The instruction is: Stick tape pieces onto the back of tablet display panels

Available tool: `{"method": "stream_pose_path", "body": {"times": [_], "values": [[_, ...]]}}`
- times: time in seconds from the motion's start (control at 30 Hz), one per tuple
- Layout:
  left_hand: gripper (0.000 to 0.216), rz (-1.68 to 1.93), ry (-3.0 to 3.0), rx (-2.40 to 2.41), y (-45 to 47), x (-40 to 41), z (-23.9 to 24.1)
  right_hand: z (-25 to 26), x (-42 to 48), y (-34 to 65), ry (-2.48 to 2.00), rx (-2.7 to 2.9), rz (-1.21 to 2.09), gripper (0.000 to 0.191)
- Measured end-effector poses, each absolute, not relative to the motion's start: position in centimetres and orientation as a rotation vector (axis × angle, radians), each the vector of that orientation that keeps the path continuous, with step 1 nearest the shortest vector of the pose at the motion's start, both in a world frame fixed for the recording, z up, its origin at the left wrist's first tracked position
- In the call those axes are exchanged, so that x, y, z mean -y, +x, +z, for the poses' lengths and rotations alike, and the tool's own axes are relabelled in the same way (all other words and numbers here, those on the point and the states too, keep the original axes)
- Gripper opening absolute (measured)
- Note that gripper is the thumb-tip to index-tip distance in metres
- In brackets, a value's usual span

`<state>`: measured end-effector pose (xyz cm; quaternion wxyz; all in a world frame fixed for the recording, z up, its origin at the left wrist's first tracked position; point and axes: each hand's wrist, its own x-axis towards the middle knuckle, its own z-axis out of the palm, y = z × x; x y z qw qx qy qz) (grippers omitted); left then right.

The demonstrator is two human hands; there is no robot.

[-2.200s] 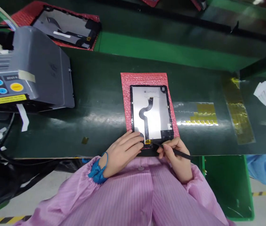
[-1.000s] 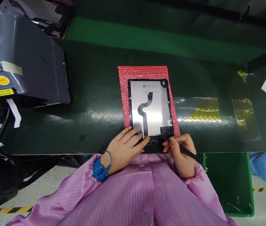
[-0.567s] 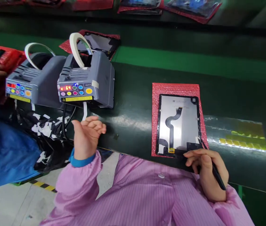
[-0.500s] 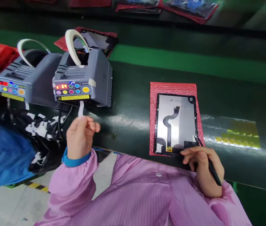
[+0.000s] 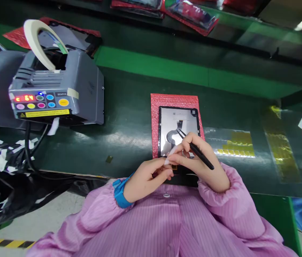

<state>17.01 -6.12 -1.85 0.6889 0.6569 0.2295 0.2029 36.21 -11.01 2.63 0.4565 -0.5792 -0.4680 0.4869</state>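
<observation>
A tablet back panel with a black flex cable lies on a red bubble-wrap sheet on the dark green bench. Both hands meet over the panel's near end. My left hand pinches a short white strip of tape at its lower end. My right hand grips black tweezers and also touches the strip's upper end; the tweezers' tip points up toward the flex cable. The panel's near edge is hidden by the hands.
A grey tape dispenser with coloured buttons and a white tape roll stands at the left, a cut strip hanging below it. Yellow tape pieces sit on a clear sheet to the right. More red-wrapped panels lie on the far belt.
My left hand left the panel, reached to the dispenser, took a white tape strip and came back over the panel. My right hand rose from the panel's edge to meet it.
</observation>
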Motion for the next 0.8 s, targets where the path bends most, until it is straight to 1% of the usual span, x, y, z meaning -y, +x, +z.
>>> {"method": "stream_pose_path", "body": {"times": [0.1,0.17,0.27,0.37,0.5,0.67,0.8], "values": [[0.025,0.372,1.345,-0.416,17.0,6.0,-2.1,2.0,10.1,37.0,-1.469,1.106,1.096,0.044],[0.029,0.36,1.453,-0.388,16.9,5.7,-2.1,1.4,9.6,37.6,-1.514,1.074,0.994,0.045],[0.028,0.449,1.846,-0.463,16.7,5.1,-2.0,0.0,8.9,38.2,-1.571,1.1,1.012,0.045],[0.032,0.521,2.281,-0.565,16.9,4.3,-2.4,-1.5,8.4,38.4,-1.606,1.15,1.035,0.043],[0.034,0.487,2.637,-0.698,17.5,3.9,-3.3,-2.4,7.9,38.5,-1.65,1.24,0.989,0.041],[0.037,0.409,2.748,-0.813,17.9,4.0,-4.1,-2.7,7.5,38.4,-1.715,1.282,0.884,0.041],[0.038,0.396,2.777,-0.81,17.8,4.2,-4.5,-2.9,5.3,38.4,-1.779,1.22,0.734,0.051]]}}
